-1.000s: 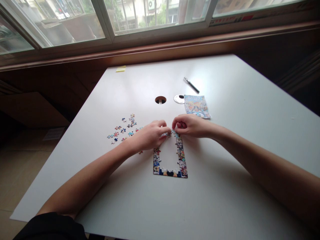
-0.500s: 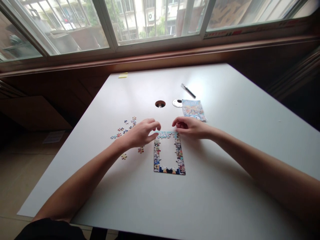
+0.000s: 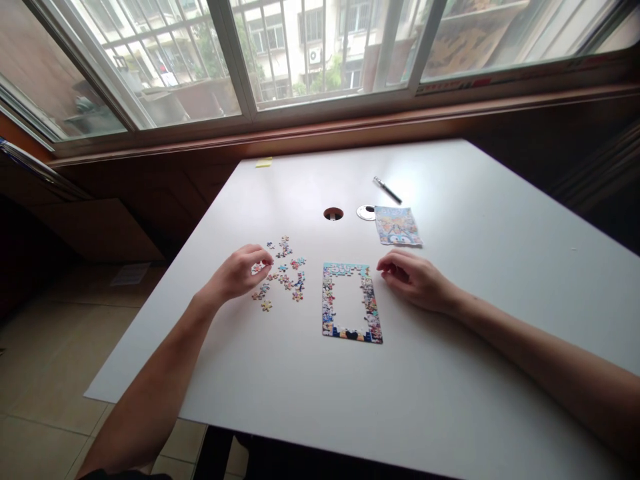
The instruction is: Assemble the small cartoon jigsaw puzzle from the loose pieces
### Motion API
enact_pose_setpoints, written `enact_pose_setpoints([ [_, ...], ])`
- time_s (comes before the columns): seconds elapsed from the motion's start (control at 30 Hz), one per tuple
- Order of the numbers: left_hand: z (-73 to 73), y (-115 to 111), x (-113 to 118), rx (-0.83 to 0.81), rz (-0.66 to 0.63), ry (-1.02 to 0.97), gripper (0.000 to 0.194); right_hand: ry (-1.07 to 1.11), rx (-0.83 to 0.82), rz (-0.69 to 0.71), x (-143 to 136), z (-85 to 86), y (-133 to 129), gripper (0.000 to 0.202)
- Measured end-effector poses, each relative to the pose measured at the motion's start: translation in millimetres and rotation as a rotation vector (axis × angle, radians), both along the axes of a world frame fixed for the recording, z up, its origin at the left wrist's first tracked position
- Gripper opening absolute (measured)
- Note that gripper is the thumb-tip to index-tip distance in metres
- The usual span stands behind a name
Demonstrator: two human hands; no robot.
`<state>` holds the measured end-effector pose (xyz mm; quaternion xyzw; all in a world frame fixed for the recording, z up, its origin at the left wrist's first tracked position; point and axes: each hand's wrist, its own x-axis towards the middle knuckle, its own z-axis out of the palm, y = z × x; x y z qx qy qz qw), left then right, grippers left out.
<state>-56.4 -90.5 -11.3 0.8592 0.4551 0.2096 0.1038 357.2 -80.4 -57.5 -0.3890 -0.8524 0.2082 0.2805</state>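
On the white table lies a jigsaw puzzle frame, its border joined and its middle showing bare table. Loose jigsaw pieces with coloured prints are scattered left of it. My left hand is over the left edge of these pieces, thumb and index finger bent towards each other with a small gap; a few pieces show through it. My right hand rests just right of the puzzle's upper corner, fingers loosely curled in, with nothing visible between them.
A printed picture sheet lies beyond the puzzle, beside a round metal cover and a cable hole. Farther back are a pen and a yellow sticky note. A window stands behind the table.
My left hand has moved left from the puzzle's top corner to the loose pieces. My right hand has drawn back slightly right of the puzzle. The view has shifted a little.
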Motion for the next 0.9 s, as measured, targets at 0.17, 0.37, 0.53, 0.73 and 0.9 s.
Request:
enact_pose_setpoints([
  [0.17,10.5,2.9,-39.5,-0.118,0.126,0.078,0.014,-0.032,0.042,-0.009,-0.6,0.3,0.7,0.009],
  [0.37,9.9,1.3,-47.0,-0.269,0.132,0.087,0.021,-0.056,0.025,-0.015,-0.4,0.0,1.9,0.007],
  [0.53,7.5,1.9,-48.1,-0.297,0.147,0.100,0.018,-0.060,0.012,-0.017,0.7,-1.0,3.2,0.007],
  [0.73,5.1,3.8,-48.1,-0.305,0.176,0.124,0.017,-0.070,0.003,-0.029,1.8,-3.8,3.7,0.007],
  [0.9,2.2,5.5,-48.8,-0.302,0.168,0.127,0.014,-0.072,-0.017,-0.038,1.4,-2.4,2.1,0.008],
])
